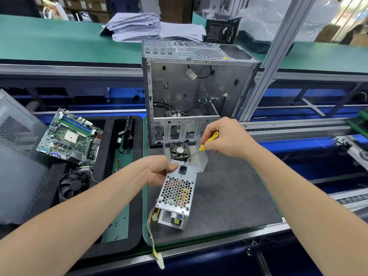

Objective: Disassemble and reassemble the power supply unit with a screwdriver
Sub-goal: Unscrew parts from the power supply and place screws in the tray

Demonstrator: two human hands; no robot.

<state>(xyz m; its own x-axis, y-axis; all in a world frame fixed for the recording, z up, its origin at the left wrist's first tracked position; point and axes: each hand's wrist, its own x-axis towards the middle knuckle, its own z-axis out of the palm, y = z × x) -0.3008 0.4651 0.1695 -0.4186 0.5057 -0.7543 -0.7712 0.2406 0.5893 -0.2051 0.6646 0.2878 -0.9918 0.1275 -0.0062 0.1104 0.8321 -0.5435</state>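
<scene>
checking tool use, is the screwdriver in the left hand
No, the right hand grips the yellow-handled screwdriver while the left hand holds the power supply unit.

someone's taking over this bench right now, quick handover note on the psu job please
Left hand grips the power supply unit at its top left edge, tilted on end over the dark mat.
Right hand holds the yellow screwdriver, tip at the unit's top edge above the power socket.
A fan and a bent metal panel sit behind it, before the open computer case.
Done: unit is out of the case.
Left: finish driving here; loosening or tightening cannot be told.
</scene>
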